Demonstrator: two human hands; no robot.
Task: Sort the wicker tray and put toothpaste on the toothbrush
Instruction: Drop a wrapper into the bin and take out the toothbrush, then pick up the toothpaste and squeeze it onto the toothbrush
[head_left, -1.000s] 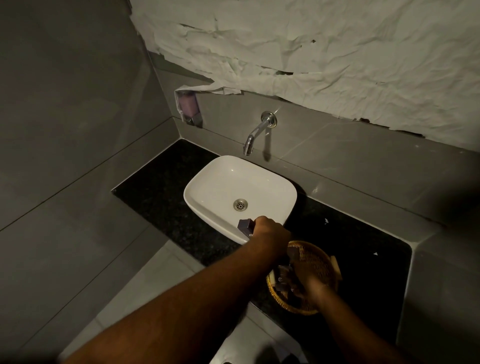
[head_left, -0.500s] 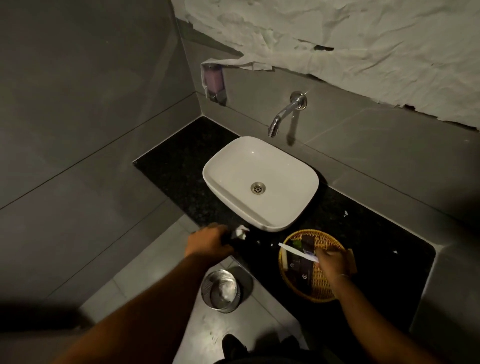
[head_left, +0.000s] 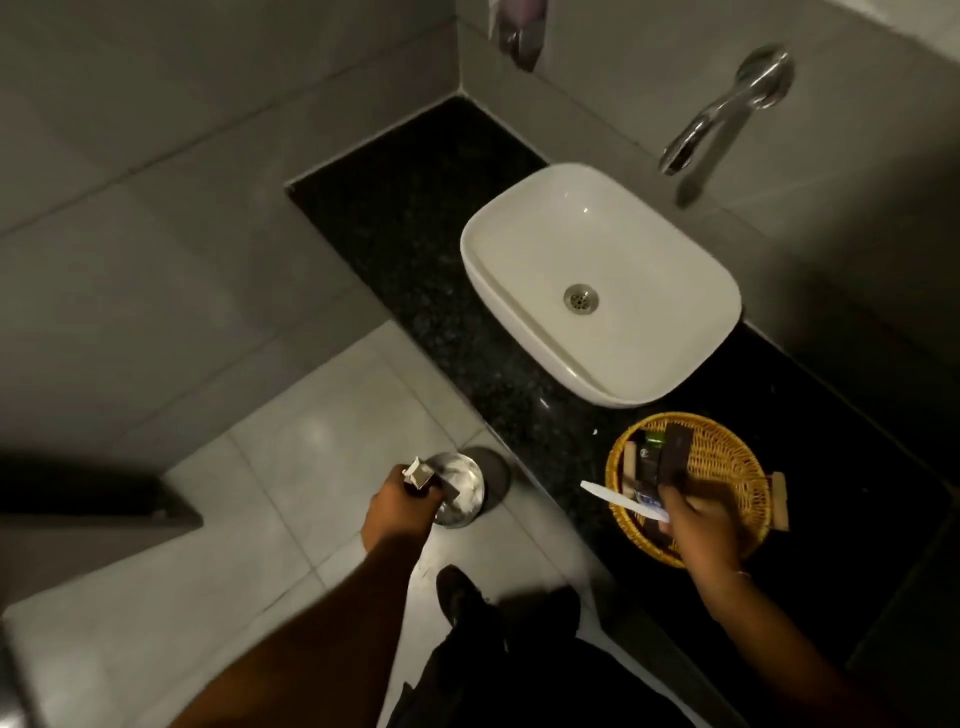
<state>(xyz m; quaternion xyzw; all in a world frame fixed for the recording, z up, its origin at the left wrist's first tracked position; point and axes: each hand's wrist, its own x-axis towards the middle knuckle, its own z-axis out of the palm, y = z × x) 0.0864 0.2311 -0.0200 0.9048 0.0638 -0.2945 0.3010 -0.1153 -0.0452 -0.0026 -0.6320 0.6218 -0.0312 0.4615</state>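
A round wicker tray (head_left: 727, 457) sits on the black counter to the right of the sink, with several small dark packets and a green item (head_left: 655, 440) in it. My right hand (head_left: 696, 525) hovers over the tray's near side and holds a white toothbrush (head_left: 621, 500) that points left, along with a small blue-printed item. My left hand (head_left: 400, 512) is low over the floor, closed on a small opened dark carton (head_left: 418, 475), right above a round metal bin (head_left: 460, 488).
A white basin (head_left: 519, 291) stands on the black granite counter (head_left: 415, 249), with a chrome spout (head_left: 717, 119) on the wall above. A soap dispenser (head_left: 519, 31) hangs at the top. Grey floor tiles lie below; my dark trouser leg and shoe (head_left: 462, 597) are at the bottom.
My left hand has carried the small carton from the basin's front edge down and left to above the metal bin. My right hand lifted the toothbrush out of the tray. The view tilted downward.
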